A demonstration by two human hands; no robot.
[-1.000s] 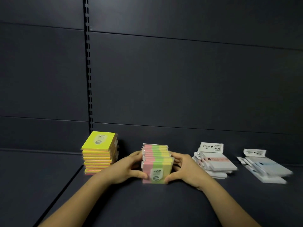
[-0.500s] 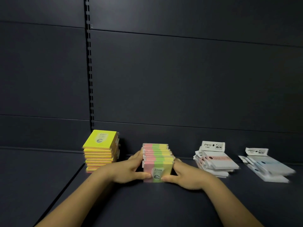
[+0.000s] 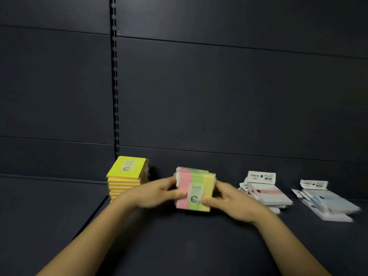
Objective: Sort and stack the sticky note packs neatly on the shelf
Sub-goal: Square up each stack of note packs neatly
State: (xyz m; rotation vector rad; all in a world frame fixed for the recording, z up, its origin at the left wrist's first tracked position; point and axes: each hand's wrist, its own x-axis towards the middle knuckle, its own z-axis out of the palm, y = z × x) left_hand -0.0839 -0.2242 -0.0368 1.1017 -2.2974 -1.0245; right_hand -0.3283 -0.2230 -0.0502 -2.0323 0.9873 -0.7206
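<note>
A bundle of pink, green and yellow striped sticky note packs (image 3: 194,188) is in the middle of the dark shelf (image 3: 189,242), tilted with its front face toward me and blurred. My left hand (image 3: 155,193) grips its left side, thumb on the front. My right hand (image 3: 233,202) grips its right side. A neat stack of yellow packs (image 3: 127,176) stands to the left by the back wall. To the right lie a loose pile of pinkish-white packs (image 3: 266,194) and a loose pile of bluish-white packs (image 3: 326,202).
The dark back panel rises behind the shelf, with a slotted upright (image 3: 114,76) above the yellow stack. A seam in the shelf floor (image 3: 93,216) runs diagonally at the left. Both forearms reach in from the bottom edge.
The striped packs, standing in a row before, are now gathered and tipped up between both hands. My hands have closed in on their sides.
</note>
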